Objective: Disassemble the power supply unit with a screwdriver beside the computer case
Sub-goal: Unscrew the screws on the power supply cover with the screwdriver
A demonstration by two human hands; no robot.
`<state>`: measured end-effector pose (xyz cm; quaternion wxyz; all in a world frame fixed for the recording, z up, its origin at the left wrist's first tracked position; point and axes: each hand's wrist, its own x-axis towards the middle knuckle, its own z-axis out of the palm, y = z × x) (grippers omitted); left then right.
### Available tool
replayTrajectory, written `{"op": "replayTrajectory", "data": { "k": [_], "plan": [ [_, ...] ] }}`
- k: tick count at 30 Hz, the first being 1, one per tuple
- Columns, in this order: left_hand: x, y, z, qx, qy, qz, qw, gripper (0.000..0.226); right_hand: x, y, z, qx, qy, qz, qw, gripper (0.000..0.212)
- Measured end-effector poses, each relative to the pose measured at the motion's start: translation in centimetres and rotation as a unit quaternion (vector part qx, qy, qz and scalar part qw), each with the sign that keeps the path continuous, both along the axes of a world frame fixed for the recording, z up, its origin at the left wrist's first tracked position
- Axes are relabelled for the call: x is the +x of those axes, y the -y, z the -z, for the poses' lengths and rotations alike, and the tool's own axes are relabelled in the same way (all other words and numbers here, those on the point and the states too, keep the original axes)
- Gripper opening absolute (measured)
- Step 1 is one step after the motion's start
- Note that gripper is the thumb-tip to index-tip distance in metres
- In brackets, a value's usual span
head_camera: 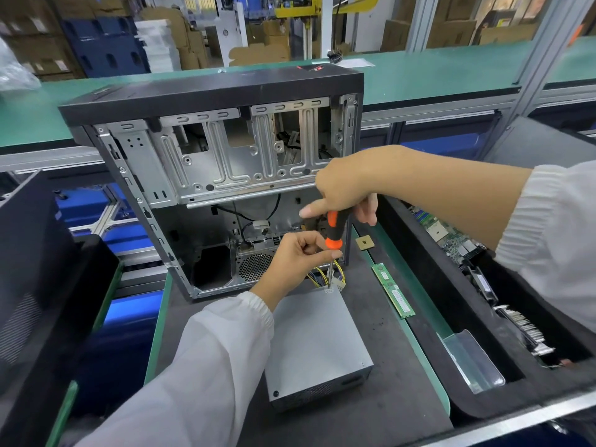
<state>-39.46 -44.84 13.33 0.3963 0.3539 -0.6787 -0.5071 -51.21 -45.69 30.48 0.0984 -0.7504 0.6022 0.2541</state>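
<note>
Right hand (346,191) gripping screwdriver (334,235), left hand (295,258) pinching its shaft over PSU (314,343), lying on dark mat (371,317) beside case (219,175), boxes (451,30) stacking behind.

Head-worn view, close, angled forward and down over workbench (371,398).

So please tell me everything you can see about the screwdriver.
The screwdriver has a black and orange handle and a thin metal shaft. It stands nearly upright, tip down on the far top edge of the grey power supply unit. The right hand grips the handle from above; the left hand pinches the shaft just under it.
</note>
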Motion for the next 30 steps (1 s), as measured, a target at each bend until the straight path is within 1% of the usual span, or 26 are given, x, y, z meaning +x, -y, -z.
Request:
{"op": "replayTrajectory", "data": {
  "k": [1,2,4,5,6,8,10,11,12,14,16,17,18,19,21,22,24,26,28,29,30],
  "plan": [
    [-0.1,0.1,0.0,-0.004,0.003,0.003,1.0,0.015,0.0,0.2,0.3,-0.008,-0.018,-0.017,1.0,0.066],
    [-0.2,0.1,0.0,-0.008,0.004,0.008,1.0,0.015,-0.1,0.3,0.5,-0.013,-0.025,-0.037,0.999,0.059],
    [0.1,0.3,0.0,-0.001,0.008,0.033,0.999,0.005,-0.2,0.5,0.4,-0.008,-0.04,-0.093,0.995,0.036],
    [0.3,0.3,0.0,0.009,0.01,0.048,0.999,0.008,-0.2,0.4,0.3,-0.006,-0.052,-0.125,0.991,0.022],
    [0.4,0.4,0.1,0.021,0.011,0.062,0.998,0.015,-0.2,0.2,0.2,-0.005,-0.062,-0.154,0.986,0.014],
    [0.6,0.5,0.2,0.032,0.01,0.068,0.997,0.021,0.1,-0.1,0.3,-0.016,-0.082,-0.198,0.977,0.026],
    [0.6,0.4,0.1,0.02,0.01,0.046,0.999,0.017,0.3,-0.2,0.4,-0.042,-0.069,-0.212,0.974,0.037],
    [0.6,0.3,0.2,0.019,0.01,0.035,0.999,0.015,0.2,-0.2,0.3,-0.046,-0.059,-0.204,0.976,0.041],
    [0.6,0.4,0.2,0.017,0.007,0.024,1.0,0.013,0.1,-0.2,0.1,-0.042,-0.041,-0.179,0.982,0.044],
    [0.8,0.5,0.3,0.002,0.003,0.003,1.0,0.005,0.1,-0.4,-0.2,-0.019,0.006,-0.091,0.996,0.052],
    [0.6,0.6,0.2,-0.014,0.015,-0.002,1.0,0.006,0.2,-0.4,0.0,-0.016,0.015,-0.031,0.999,0.063],
    [0.5,0.6,0.3,-0.016,0.017,0.0,1.0,0.009,0.4,-0.5,0.1,-0.024,0.003,-0.035,0.999,0.062],
    [0.5,0.6,0.2,-0.015,0.017,0.001,1.0,0.012,0.5,-0.5,0.3,-0.037,-0.013,-0.059,0.998,0.058],
    [0.6,0.6,0.2,-0.011,0.016,0.006,1.0,0.01,0.6,-0.5,0.3,-0.049,-0.03,-0.096,0.994,0.049],
    [0.8,0.6,0.3,0.005,0.015,0.03,0.999,0.006,0.8,-0.6,0.2,-0.05,-0.041,-0.168,0.984,0.021],
    [0.9,0.6,0.3,0.014,0.013,0.045,0.999,0.011,0.9,-0.8,0.1,-0.044,-0.037,-0.19,0.98,0.014],
    [1.1,0.5,0.3,0.022,0.008,0.06,0.998,0.019,1.2,-1.0,0.0,-0.032,-0.045,-0.215,0.975,0.027],
    [1.0,0.3,-0.1,0.018,0.002,0.051,0.999,0.016,1.3,-1.0,-0.1,-0.032,-0.015,-0.2,0.979,0.032],
    [0.8,0.2,-0.3,0.009,-0.002,0.027,1.0,0.006,1.1,-0.9,-0.1,-0.029,0.037,-0.126,0.991,0.036],
    [0.7,0.4,-0.3,-0.006,0.001,0.014,1.0,0.018,1.0,-0.8,-0.1,-0.03,0.038,-0.088,0.995,0.046],
    [0.5,0.5,-0.3,-0.007,0.004,0.009,1.0,0.024,0.9,-0.8,-0.1,-0.034,0.032,-0.057,0.997,0.055]
  ]
}}
